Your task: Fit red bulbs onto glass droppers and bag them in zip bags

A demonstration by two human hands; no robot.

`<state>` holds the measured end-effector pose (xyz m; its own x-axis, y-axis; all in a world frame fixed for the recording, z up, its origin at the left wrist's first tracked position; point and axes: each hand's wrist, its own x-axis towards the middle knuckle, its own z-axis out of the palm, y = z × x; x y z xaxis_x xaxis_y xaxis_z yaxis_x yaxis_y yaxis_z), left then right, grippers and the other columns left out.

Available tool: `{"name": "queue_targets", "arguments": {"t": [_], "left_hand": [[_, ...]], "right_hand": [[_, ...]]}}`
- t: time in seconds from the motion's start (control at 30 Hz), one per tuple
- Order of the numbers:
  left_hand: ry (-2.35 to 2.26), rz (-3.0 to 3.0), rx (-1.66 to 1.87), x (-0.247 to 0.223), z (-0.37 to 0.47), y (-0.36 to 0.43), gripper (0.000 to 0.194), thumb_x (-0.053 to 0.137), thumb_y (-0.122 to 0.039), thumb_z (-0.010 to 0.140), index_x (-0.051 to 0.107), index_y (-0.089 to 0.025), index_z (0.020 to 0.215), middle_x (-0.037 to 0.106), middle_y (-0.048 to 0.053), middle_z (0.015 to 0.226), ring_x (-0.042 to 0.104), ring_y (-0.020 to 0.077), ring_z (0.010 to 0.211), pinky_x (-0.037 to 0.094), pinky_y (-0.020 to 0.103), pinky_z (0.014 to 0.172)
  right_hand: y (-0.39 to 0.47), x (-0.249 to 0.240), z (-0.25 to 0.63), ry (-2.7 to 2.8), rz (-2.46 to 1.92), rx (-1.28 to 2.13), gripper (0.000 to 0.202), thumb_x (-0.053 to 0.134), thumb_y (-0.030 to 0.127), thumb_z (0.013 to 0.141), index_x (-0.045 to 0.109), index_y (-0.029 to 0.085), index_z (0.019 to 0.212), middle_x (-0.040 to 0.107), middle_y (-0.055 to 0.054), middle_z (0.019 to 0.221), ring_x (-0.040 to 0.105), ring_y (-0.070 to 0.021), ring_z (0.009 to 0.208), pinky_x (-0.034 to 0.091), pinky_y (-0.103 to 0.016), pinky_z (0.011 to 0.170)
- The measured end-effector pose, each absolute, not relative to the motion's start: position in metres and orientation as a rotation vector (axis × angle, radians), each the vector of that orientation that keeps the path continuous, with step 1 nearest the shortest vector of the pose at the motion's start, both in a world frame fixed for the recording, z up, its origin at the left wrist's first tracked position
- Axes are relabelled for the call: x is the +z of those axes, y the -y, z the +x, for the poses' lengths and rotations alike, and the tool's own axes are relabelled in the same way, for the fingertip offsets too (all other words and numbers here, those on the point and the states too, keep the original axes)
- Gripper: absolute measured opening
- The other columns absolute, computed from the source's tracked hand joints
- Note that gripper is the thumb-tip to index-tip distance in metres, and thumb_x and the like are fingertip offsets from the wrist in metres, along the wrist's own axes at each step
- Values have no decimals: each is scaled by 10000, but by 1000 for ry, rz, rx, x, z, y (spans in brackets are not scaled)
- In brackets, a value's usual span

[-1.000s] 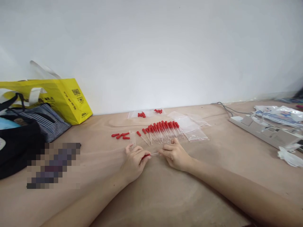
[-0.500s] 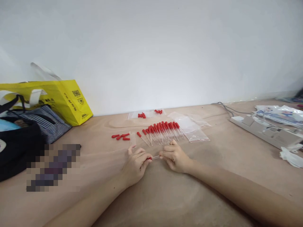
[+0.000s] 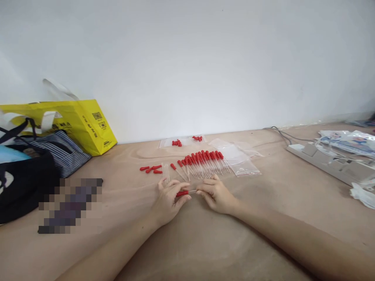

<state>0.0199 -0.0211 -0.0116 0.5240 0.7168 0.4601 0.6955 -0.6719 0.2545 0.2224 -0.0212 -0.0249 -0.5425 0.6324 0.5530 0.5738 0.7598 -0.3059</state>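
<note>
Above the near part of the table, my left hand (image 3: 171, 199) has its thumb and forefinger on either side of a red rubber bulb (image 3: 182, 193); they sit loosely about it. A thin clear dropper tube (image 3: 192, 191) runs from the bulb into my right hand (image 3: 215, 194), whose fingers pinch it and hide its far end. Just beyond lies a row of droppers with red bulbs (image 3: 202, 157), side by side. Several loose red bulbs (image 3: 150, 169) rest to the left, beside a few bare clear tubes (image 3: 165, 171).
Clear plastic bags (image 3: 244, 166) lie behind the dropper row, and more red bulbs (image 3: 177, 143) are on a bag near the wall. A white power strip (image 3: 319, 162) with cables stands at right. At left are a yellow bag (image 3: 93, 125), a dark bag (image 3: 26, 183) and a blurred-out object (image 3: 72, 207).
My left thumb and forefinger have spread apart, so more of the red bulb shows between them. My right hand still pinches the tube. The view has shifted slightly.
</note>
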Motion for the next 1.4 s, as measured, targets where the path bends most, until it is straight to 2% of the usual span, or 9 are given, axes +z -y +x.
{"name": "queue_targets", "arguments": {"t": [0.1,0.3,0.57,0.8,0.97,1.17,1.3,1.4], "left_hand": [[-1313,2718,886,-10,14,19,287,531,-408,763,542,-233,990,648,9,869,539,192,880,150,445,936],[-1233,2756,920,-9,20,22,122,491,-304,807,595,-240,819,664,-30,760,561,150,776,106,449,950],[-1240,2730,896,-9,24,25,137,491,-282,784,600,-221,728,652,-33,681,551,148,756,162,427,924],[-1199,2733,882,-11,25,24,134,494,-279,783,597,-223,718,643,-35,662,547,156,761,143,440,922],[-1243,2676,869,-10,24,24,152,480,-289,793,585,-220,709,635,-40,662,544,148,743,140,437,916],[-1250,2685,746,-5,21,24,174,462,-303,813,607,-251,734,635,-45,678,536,154,771,126,451,908],[-1323,2667,860,-4,15,19,157,482,-344,793,613,-272,840,639,-16,832,528,182,864,188,430,899],[-1580,2539,1080,-5,0,4,242,459,-357,791,572,-236,967,612,32,984,497,217,965,262,403,874]], "right_hand": [[21,-24,227,2253,-976,99,168,420,205,838,585,178,818,584,-6,669,502,-111,648,228,-269,654],[23,-23,224,2269,-960,108,171,420,200,837,588,178,817,597,-8,680,508,-108,650,219,-275,664],[24,-25,219,2271,-920,93,208,390,202,842,581,167,769,551,0,616,465,-100,587,216,-270,649],[25,-28,216,2253,-911,110,217,380,193,840,578,162,757,531,-2,604,455,-106,590,228,-269,651],[22,-24,217,2280,-917,124,208,389,202,847,583,157,789,555,-4,638,456,-105,612,237,-274,654],[24,-11,225,2453,-938,5,147,486,262,810,624,217,829,600,-20,766,458,-150,738,234,-297,652],[21,-9,222,2476,-1021,33,131,517,235,771,645,209,772,599,-33,717,470,-160,729,267,-287,641],[9,-10,211,2347,-1166,183,163,488,204,773,648,193,748,620,-32,717,505,-145,707,315,-256,645]]}}
